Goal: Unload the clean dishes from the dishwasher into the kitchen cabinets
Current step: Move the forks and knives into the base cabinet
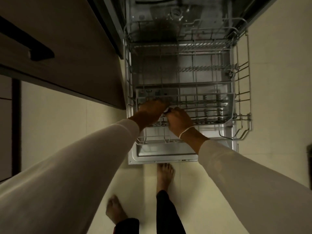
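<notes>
At the near-left corner of the dishwasher's [162, 155] pulled-out rack [243, 92], my right hand [179, 119] curls its fingers round a small pale item [166, 111], too dim to name, probably to lift it clear of the wires, while my left hand [152, 110] steadies beside it, its fingers hidden, so I cannot tell their hold.

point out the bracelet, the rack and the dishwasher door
bracelet [185, 131]: head view, on the chain across the right wrist
rack [243, 97]: head view, on its right wire wall
door [162, 155]: head view, on the bare steel inner panel near its front edge
</notes>
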